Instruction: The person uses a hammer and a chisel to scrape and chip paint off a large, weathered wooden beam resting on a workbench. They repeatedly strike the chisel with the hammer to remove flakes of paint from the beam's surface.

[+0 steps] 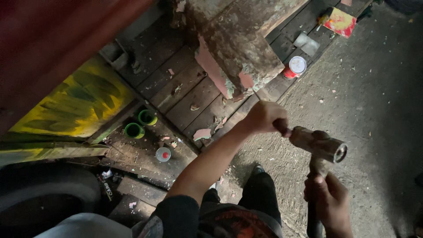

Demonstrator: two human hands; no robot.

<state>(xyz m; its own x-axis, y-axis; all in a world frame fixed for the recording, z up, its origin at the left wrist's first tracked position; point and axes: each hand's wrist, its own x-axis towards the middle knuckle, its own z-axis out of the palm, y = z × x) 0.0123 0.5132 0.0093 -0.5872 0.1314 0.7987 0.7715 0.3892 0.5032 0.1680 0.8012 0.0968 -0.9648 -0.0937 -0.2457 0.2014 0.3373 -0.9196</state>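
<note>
The left hand (pixel 263 117) is closed in a fist around a thin metal rod, probably a chisel or punch (pixel 257 95), whose upper end shows above the knuckles and points at the lower edge of a worn, peeling block (pixel 238 53) with patches of pink and pale green paint flaking off it; whether the tip actually touches the block cannot be told. The right hand (pixel 329 200) is wrapped tight around the dark handle of a heavy hammer (pixel 320 144), gripping well below the head. The hammer's thick, rusty, cylinder-shaped head lies sideways just to the right of the left fist, its near end almost touching the butt of the rod where it sticks out of the hand. The block sits on a platform of dark wooden planks (pixel 194 92) strewn with paint chips. On the far end of the planks stand a small red tin with a white lid (pixel 296 67) and, beyond it, a red and yellow packet (pixel 340 21). Left of the planks, lower down, two green cups (pixel 141 124) stand side by side near a round lid with a red centre (pixel 163 154). A panel painted yellow and green (pixel 75 105) leans at the left. The floor (pixel 374 97) is dusty grey concrete, and a dark shoe (pixel 257 169) shows below the left forearm.
</note>
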